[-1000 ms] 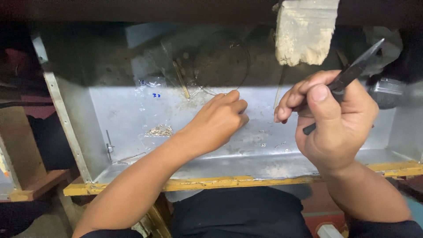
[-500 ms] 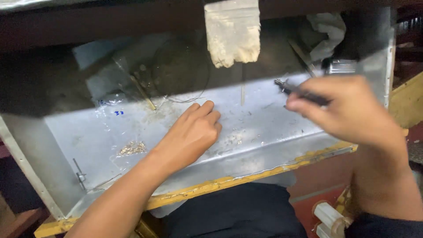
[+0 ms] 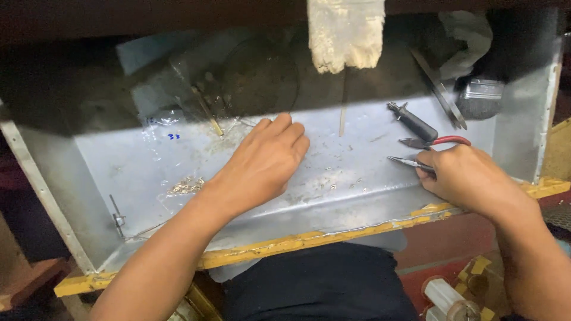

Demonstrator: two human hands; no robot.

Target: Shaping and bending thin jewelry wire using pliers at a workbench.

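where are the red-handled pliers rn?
Head view, right side of the metal tray: the red-handled pliers lie just above the right hand, below the dark-handled tool.

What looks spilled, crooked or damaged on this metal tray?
Small metal scraps lie scattered on the metal tray left of the left hand, with finer bits strewn near the middle. The yellow front edge looks worn and chipped. Near the right hand, the tools lie loosely, including red-handled pliers.

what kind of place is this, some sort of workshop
Likely a small craft workbench, perhaps for jewellery: a metal-lined tray, red-handled pliers by the right hand, and metal scraps near the left hand.
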